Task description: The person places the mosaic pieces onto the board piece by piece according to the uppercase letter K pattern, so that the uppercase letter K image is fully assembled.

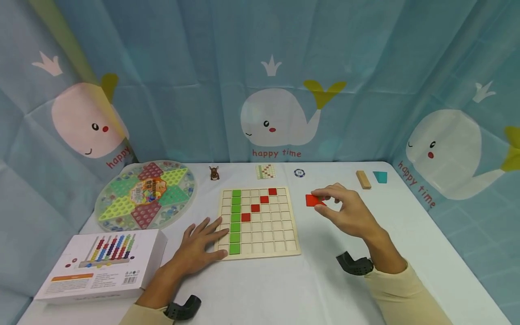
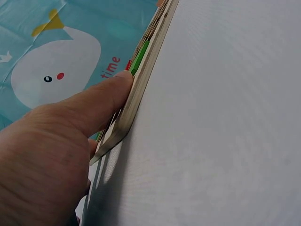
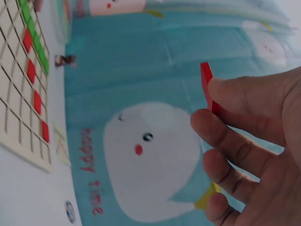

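A square wooden grid board (image 1: 268, 235) lies flat on the table, with a column of green tiles (image 1: 235, 218) near its left side and several red tiles (image 1: 255, 208) in a diagonal line. My left hand (image 1: 199, 247) rests with spread fingers on the board's left edge; in the left wrist view its thumb (image 2: 110, 96) touches the board's rim. To the right of the board, my right hand (image 1: 350, 211) pinches a flat red piece (image 1: 312, 200) between thumb and fingers, held above the table. The right wrist view shows this red piece (image 3: 206, 82) nearly edge-on, its lower end hidden by the fingers.
Along the back stand a brown animal figurine (image 1: 214, 173), a card with a grid pattern (image 1: 266, 171), a round chip (image 1: 299, 173), a wooden block (image 1: 363, 179) and a teal piece (image 1: 380, 177). On the left are a round star-patterned game board (image 1: 174, 195) and a white box (image 1: 103, 266).
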Demonstrator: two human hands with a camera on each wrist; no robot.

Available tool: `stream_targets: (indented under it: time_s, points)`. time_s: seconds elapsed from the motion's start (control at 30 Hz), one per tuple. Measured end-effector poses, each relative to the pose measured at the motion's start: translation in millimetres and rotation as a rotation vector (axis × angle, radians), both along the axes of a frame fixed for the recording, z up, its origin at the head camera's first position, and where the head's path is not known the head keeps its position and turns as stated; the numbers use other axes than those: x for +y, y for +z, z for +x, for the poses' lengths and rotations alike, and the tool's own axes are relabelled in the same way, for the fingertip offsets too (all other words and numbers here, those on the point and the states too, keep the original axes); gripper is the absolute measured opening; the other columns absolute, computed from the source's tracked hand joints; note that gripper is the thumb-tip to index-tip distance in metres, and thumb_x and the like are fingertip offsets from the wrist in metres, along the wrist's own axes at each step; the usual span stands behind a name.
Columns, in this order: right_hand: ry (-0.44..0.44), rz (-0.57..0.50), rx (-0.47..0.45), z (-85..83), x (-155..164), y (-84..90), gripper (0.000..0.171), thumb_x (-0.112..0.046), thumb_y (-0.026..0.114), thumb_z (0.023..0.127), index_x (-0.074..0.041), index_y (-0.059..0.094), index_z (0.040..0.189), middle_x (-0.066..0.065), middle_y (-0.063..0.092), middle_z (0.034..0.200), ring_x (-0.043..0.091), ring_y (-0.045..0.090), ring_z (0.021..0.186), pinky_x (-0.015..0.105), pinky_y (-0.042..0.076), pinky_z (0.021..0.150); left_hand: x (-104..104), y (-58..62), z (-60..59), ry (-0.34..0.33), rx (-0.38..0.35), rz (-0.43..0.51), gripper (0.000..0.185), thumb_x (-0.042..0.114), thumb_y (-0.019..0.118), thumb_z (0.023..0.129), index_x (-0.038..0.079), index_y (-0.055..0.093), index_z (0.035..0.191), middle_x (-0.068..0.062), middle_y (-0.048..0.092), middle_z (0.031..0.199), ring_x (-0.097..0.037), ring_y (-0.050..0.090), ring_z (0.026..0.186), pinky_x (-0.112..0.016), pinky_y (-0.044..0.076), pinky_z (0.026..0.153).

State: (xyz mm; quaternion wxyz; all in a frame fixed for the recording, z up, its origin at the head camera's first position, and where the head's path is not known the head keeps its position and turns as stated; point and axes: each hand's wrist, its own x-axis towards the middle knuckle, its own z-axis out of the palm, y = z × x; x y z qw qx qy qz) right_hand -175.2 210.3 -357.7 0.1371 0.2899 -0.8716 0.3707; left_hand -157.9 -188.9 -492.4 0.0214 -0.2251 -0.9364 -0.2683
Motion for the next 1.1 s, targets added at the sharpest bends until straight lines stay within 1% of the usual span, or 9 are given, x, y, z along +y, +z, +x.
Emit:
stream_targets:
  time_s: [0.17, 0.33, 0.47, 0.53, 0.7, 0.8, 0.93, 1.1]
  points:
    - [0.012, 0.007, -0.046, -3.5, -20.3, -8.7, 0.031, -0.006, 0.076, 0.083, -0.006, 0.070, 0.114, -0.004, 0.066, 0.102, 0.016, 0.054, 0.090, 0.036, 0.045, 0.073, -0.2, 0.3, 0.0, 0.000, 0.000, -0.004, 0.063, 0.049, 0.071, 0.082, 0.017, 0.060, 0.134, -0.005, 0.036, 0.152, -0.039, 0.022, 0.140, -0.062, 0.007, 0.105]
    - [0.021, -0.006, -0.077, -9.7, -40.2, -21.3, 0.030, -0.007, 0.075, 0.085, -0.006, 0.070, 0.115, -0.003, 0.067, 0.104, 0.018, 0.054, 0.090, 0.040, 0.044, 0.072, 0.2, 2.1, 0.7, -0.002, -0.006, 0.009, 0.062, 0.048, 0.072, 0.082, 0.016, 0.061, 0.134, -0.006, 0.037, 0.151, -0.040, 0.022, 0.140, -0.063, 0.007, 0.105]
    - [0.015, -0.021, -0.126, -14.1, -54.8, -32.1, 0.030, -0.009, 0.075, 0.085, -0.006, 0.070, 0.114, -0.004, 0.067, 0.104, 0.020, 0.054, 0.090, 0.040, 0.043, 0.071, 0.3, 2.7, 1.3, -0.002, -0.013, 0.013, 0.062, 0.048, 0.072, 0.082, 0.016, 0.061, 0.134, -0.006, 0.036, 0.152, -0.040, 0.022, 0.140, -0.063, 0.006, 0.105]
    - [0.009, -0.030, -0.160, -16.5, -62.0, -38.5, 0.031, -0.009, 0.075, 0.084, -0.006, 0.070, 0.115, -0.004, 0.067, 0.104, 0.024, 0.055, 0.091, 0.042, 0.044, 0.072, 0.3, 2.7, 1.2, -0.003, -0.013, 0.013, 0.062, 0.048, 0.072, 0.082, 0.016, 0.061, 0.134, -0.006, 0.036, 0.152, -0.040, 0.022, 0.140, -0.062, 0.006, 0.105]
    - [0.008, -0.036, -0.233, -22.7, -81.5, -55.2, 0.028, -0.008, 0.073, 0.086, -0.007, 0.070, 0.114, -0.005, 0.066, 0.102, 0.023, 0.056, 0.092, 0.045, 0.047, 0.076, -0.1, 2.5, 1.3, -0.004, -0.001, 0.018, 0.062, 0.048, 0.072, 0.082, 0.016, 0.061, 0.134, -0.006, 0.037, 0.151, -0.040, 0.023, 0.139, -0.063, 0.007, 0.105]
    - [0.023, -0.023, -0.276, -25.9, -92.4, -65.5, 0.026, -0.007, 0.072, 0.086, -0.008, 0.071, 0.112, -0.005, 0.065, 0.098, 0.019, 0.056, 0.090, 0.039, 0.049, 0.078, -0.7, 2.1, 1.6, -0.007, 0.000, 0.021, 0.062, 0.048, 0.072, 0.082, 0.016, 0.061, 0.134, -0.007, 0.037, 0.151, -0.040, 0.023, 0.139, -0.063, 0.007, 0.105]
    - [0.034, 0.026, -0.330, -30.6, -103.1, -79.1, 0.023, -0.007, 0.072, 0.086, -0.009, 0.072, 0.109, -0.008, 0.064, 0.091, 0.016, 0.053, 0.086, 0.032, 0.048, 0.074, -0.4, 1.5, 1.6, -0.007, -0.002, 0.017, 0.062, 0.048, 0.071, 0.082, 0.016, 0.061, 0.134, -0.006, 0.036, 0.152, -0.040, 0.022, 0.140, -0.063, 0.007, 0.105]
    - [0.051, 0.078, -0.368, -35.7, -111.3, -92.4, 0.021, -0.006, 0.071, 0.085, -0.006, 0.071, 0.106, -0.007, 0.060, 0.084, 0.014, 0.053, 0.079, 0.029, 0.047, 0.070, 1.0, 1.4, 1.3, -0.005, 0.002, 0.017, 0.062, 0.049, 0.071, 0.082, 0.016, 0.061, 0.134, -0.006, 0.037, 0.151, -0.040, 0.022, 0.140, -0.063, 0.007, 0.105]
